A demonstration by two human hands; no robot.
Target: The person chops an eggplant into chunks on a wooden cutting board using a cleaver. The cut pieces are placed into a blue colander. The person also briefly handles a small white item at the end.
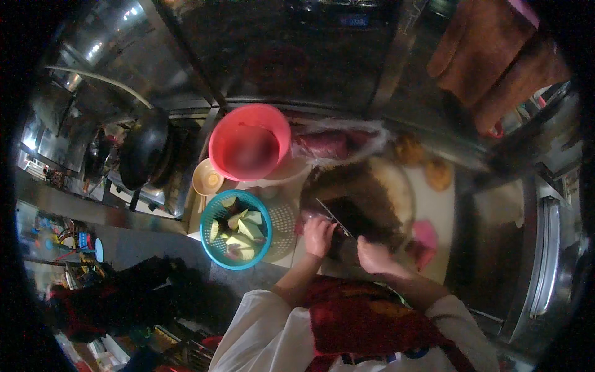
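A round chopping board [388,186] with a dark, worn surface lies before me. My right hand [375,256] is closed on the handle of a kitchen knife [335,217], whose blade points up and to the left over the board. Close to the blade's left side, my left hand [319,236] rests with curled fingers at the board's left edge. What lies beneath those fingers is too dark and blurred to make out. Left of it stands a turquoise plastic colander [205,246] holding pale, purple-skinned vegetable chunks [251,230].
A pink plastic basin [225,118], a small bowl [208,177] and bagged dark red meat [334,143] stand behind. A pink cloth-like item [424,237] lies right of the board. A black wok [146,149] is at the left, beyond a metal edge.
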